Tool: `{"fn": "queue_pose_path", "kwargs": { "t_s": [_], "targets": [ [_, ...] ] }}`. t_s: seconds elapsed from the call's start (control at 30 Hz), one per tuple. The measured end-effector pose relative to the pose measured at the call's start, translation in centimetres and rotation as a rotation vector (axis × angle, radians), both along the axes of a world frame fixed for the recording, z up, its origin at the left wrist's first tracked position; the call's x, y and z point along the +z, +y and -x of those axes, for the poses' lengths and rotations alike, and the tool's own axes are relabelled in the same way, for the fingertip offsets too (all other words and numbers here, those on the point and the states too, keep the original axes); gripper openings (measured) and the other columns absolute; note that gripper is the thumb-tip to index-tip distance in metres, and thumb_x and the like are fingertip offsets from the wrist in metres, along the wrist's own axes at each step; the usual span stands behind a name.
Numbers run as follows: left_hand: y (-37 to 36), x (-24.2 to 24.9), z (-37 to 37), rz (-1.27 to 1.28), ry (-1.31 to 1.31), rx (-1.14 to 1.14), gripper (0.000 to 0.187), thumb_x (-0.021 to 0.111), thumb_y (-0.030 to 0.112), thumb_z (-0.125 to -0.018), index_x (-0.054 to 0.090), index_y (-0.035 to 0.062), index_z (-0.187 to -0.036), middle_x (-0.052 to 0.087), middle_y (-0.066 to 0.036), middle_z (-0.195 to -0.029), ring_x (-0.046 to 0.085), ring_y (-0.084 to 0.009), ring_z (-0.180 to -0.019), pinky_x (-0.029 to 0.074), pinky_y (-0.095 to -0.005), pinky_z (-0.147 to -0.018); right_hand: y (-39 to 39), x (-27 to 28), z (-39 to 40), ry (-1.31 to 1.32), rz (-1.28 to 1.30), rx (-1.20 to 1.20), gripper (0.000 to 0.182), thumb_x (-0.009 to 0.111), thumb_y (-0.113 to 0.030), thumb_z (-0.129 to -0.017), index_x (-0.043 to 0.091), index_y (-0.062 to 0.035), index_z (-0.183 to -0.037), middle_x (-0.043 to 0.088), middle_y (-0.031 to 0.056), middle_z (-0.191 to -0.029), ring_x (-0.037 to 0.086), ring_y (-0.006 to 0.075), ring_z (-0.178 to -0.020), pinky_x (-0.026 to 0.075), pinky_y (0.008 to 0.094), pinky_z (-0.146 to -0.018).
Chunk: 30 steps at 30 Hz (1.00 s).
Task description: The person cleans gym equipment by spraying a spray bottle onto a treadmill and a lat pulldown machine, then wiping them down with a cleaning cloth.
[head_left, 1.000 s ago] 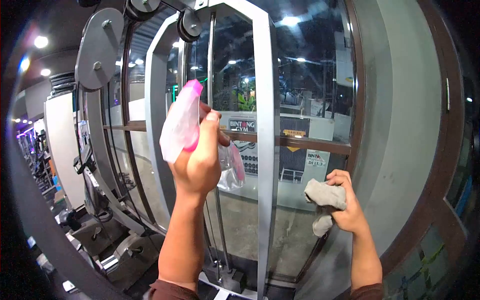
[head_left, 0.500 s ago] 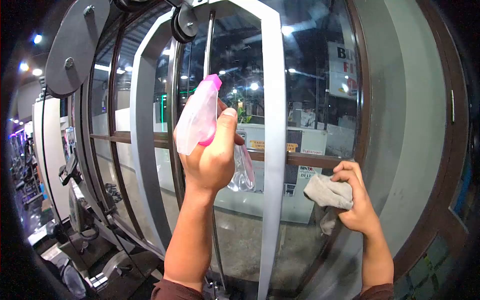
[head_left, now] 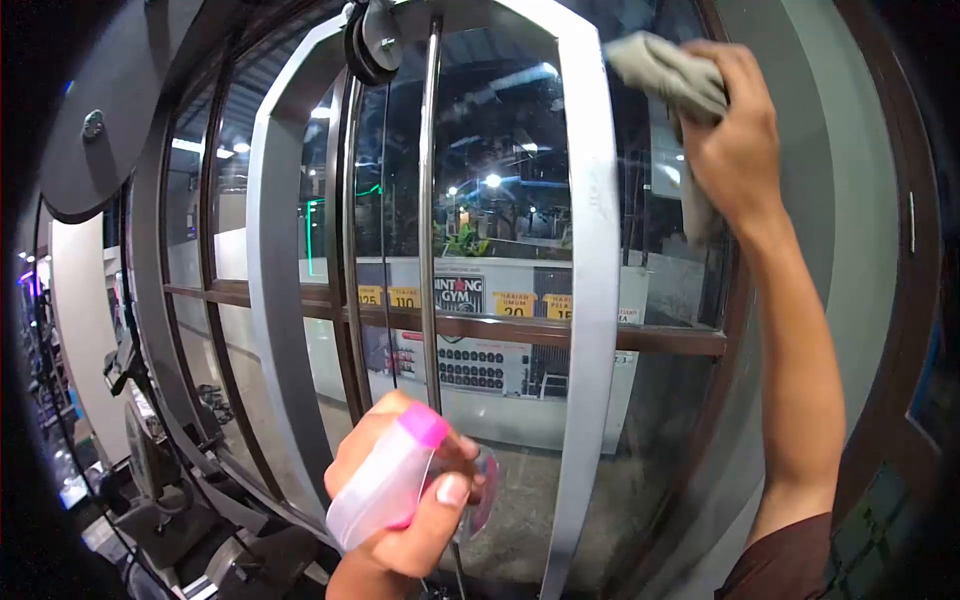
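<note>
My left hand (head_left: 425, 520) is wrapped round a spray bottle (head_left: 385, 480) with a pink nozzle and a whitish translucent head, low in the middle of the view. Part of its clear body shows past my fingers, the rest hidden by the hand. Up at the right, my right hand (head_left: 735, 140) grips a grey cloth (head_left: 672, 78), with a fold hanging below the palm. The cloth overlaps the upper part of the window pane (head_left: 510, 150), close to the right side of the white machine frame (head_left: 592, 240).
Silver guide rods (head_left: 427, 180) and a black pulley (head_left: 372, 45) stand between me and the glass. A brown crossbar (head_left: 660, 338) divides the window. Gym equipment (head_left: 160, 460) fills the lower left. At the right is a grey-green wall (head_left: 840, 250); signs show beyond the glass.
My right hand has risen with the cloth from the crossbar's height to the upper pane. My left hand has dropped with the spray bottle, and the view has shifted.
</note>
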State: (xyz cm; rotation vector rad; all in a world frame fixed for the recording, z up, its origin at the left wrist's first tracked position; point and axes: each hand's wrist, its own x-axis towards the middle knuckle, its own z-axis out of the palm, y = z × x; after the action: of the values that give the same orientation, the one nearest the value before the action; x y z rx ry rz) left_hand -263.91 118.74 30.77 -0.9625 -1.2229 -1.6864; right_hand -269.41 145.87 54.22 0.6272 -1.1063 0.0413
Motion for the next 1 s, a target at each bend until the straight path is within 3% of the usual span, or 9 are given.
{"fn": "queue_pose_path", "kwargs": {
  "t_s": [0.07,0.1,0.23,0.37,0.4,0.47,0.57,0.87,1.0],
  "targets": [
    [-1.8,-1.0,0.4,0.075,-0.01,0.044,0.032,0.069,0.018,-0.079,0.053,-0.006,-0.093,0.058,-0.015,-0.079,0.059,-0.017,-0.056,0.054,-0.0322,-0.056,-1.8,3.0,0.5,0.03,0.074,-0.004,0.042,0.062,0.003,-0.078,0.061,-0.0035,-0.119,0.063,0.0147,-0.123,0.059,0.0375,-0.115,0.047,0.0401,-0.098],
    [-2.0,-1.1,0.3,0.077,-0.036,0.04,0.035,0.07,0.022,-0.079,0.052,-0.0052,-0.093,0.058,-0.015,-0.079,0.058,-0.017,-0.055,0.054,-0.033,-0.056,-3.5,3.6,-0.9,0.072,0.032,0.035,0.031,0.062,-0.005,-0.08,0.058,-0.0039,-0.111,0.064,0.0219,-0.109,0.064,0.0384,-0.103,0.051,0.0419,-0.088],
    [-1.3,-1.5,-0.4,-0.09,-0.097,0.014,0.045,0.076,0.031,-0.081,0.051,-0.005,-0.089,0.055,-0.013,-0.076,0.057,-0.016,-0.052,0.055,-0.031,-0.052,-5.9,6.9,1.9,0.107,0.088,0.002,0.027,0.057,-0.001,-0.08,0.065,-0.0027,-0.106,0.064,0.0211,-0.109,0.061,0.0408,-0.105,0.049,0.0429,-0.091],
    [-4.5,-3.6,1.9,0.238,0.014,0.082,0.049,0.073,0.032,-0.089,0.054,-0.0087,-0.109,0.063,-0.015,-0.086,0.063,-0.0175,-0.063,0.055,-0.0261,-0.057,-6.2,8.5,7.2,0.103,0.091,-0.073,0.033,0.06,-0.002,-0.078,0.066,-0.0038,-0.111,0.064,0.0223,-0.118,0.06,0.0411,-0.112,0.048,0.0421,-0.096],
    [-4.1,-3.5,2.0,0.115,-0.031,0.051,0.048,0.074,0.032,-0.087,0.052,-0.0073,-0.102,0.06,-0.014,-0.082,0.061,-0.017,-0.059,0.055,-0.0278,-0.056,-7.5,6.4,4.8,-0.385,0.091,0.005,0.043,0.062,-0.003,-0.077,0.062,-0.0025,-0.119,0.058,0.0246,-0.13,0.053,0.0421,-0.122,0.044,0.042,-0.102],
    [-2.8,-3.4,1.9,-0.124,-0.134,-0.012,0.046,0.076,0.033,-0.082,0.05,-0.0045,-0.088,0.054,-0.012,-0.075,0.057,-0.016,-0.052,0.056,-0.0312,-0.053,-6.7,5.9,9.9,0.126,0.089,-0.163,0.05,0.064,-0.003,-0.075,0.058,-0.0039,-0.125,0.055,0.0244,-0.131,0.051,0.0449,-0.121,0.044,0.0443,-0.102],
    [-4.4,-5.0,4.2,-0.168,-0.076,-0.14,0.037,0.069,0.023,-0.086,0.045,-0.0043,-0.095,0.053,-0.015,-0.084,0.057,-0.0182,-0.051,0.056,-0.0377,-0.054,-6.5,2.0,10.3,0.162,-0.01,-0.229,0.047,0.059,0.003,-0.073,0.061,0.0002,-0.12,0.059,0.0186,-0.132,0.054,0.0387,-0.123,0.046,0.0432,-0.102],
    [-6.7,-6.5,5.5,-0.173,-0.04,-0.291,0.029,0.06,0.014,-0.088,0.043,-0.005,-0.102,0.052,-0.017,-0.091,0.058,-0.0205,-0.051,0.056,-0.0407,-0.056,-4.6,-16.8,4.7,-0.206,0.036,-0.311,0.055,0.065,-0.001,-0.073,0.056,0.0067,-0.127,0.051,0.0265,-0.139,0.049,0.0452,-0.128,0.042,0.0473,-0.109],
    [-6.9,-6.5,5.1,-0.164,0.009,-0.346,0.03,0.061,0.015,-0.089,0.044,-0.004,-0.104,0.052,-0.017,-0.092,0.058,-0.0203,-0.052,0.056,-0.0408,-0.058,-4.3,-17.1,5.6,-0.338,0.118,-0.254,0.063,0.065,-0.001,-0.073,0.05,0.0071,-0.134,0.041,0.0306,-0.142,0.045,0.0465,-0.124,0.037,0.0517,-0.107]
  ]
}}
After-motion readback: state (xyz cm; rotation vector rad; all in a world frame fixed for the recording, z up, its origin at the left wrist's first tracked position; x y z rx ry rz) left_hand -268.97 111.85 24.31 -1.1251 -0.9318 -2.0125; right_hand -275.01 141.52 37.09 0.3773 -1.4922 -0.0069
